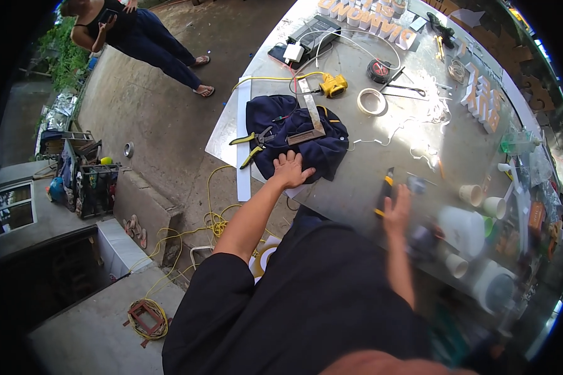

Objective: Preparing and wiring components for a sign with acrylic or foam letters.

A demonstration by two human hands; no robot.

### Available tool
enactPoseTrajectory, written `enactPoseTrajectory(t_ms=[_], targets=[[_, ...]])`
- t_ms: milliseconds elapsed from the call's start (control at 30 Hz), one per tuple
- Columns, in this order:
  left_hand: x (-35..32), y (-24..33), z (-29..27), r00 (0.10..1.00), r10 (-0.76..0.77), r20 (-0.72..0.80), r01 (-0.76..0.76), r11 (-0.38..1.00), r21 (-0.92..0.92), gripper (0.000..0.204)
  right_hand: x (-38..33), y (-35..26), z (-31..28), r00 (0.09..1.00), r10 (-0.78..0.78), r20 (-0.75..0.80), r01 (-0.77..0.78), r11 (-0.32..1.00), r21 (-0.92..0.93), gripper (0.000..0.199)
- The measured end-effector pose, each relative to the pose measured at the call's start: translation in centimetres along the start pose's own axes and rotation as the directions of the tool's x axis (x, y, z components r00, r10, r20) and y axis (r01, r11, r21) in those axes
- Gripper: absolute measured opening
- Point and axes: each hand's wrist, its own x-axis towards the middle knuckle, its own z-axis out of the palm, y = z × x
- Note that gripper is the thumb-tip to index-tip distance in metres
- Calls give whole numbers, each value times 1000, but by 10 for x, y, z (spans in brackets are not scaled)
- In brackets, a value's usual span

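Observation:
My left hand (291, 169) lies flat, fingers spread, on a dark navy cloth (294, 134) spread on a grey metal table (381, 150). On that cloth rest yellow-handled pliers (253, 142) and a metal try square (309, 115). My right hand (397, 209), blurred by motion, hovers at the table's near edge beside a black and yellow utility knife (385, 190); whether it touches the knife is unclear.
A tape roll (372, 101), a yellow tool with cable (333, 85), a tape measure (378, 70), white cut-out letters (369, 19), paper cups (471, 194) and a white jug (463, 230) crowd the table. Another person (137, 34) stands on the concrete floor at far left. Yellow cable (216, 222) lies below.

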Motion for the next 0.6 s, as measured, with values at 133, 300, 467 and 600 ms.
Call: enactPoseTrajectory(t_ms=[133,300,467,600], targets=[[0,-2,6,998,35,-53,-36,999,-25,73,-7,18,4,978,-10,210,42,988,-147,81],[-4,0,-8,999,43,23,-41,995,-89,84,-4,37,5,920,48,389,42,975,-220,92],[-7,3,-89,970,114,215,-55,964,-260,73,-3,39,10,893,102,439,44,950,-309,99],[23,14,-179,995,-37,-98,-43,712,-701,57,-5,38,6,890,148,431,3,944,-331,102]])
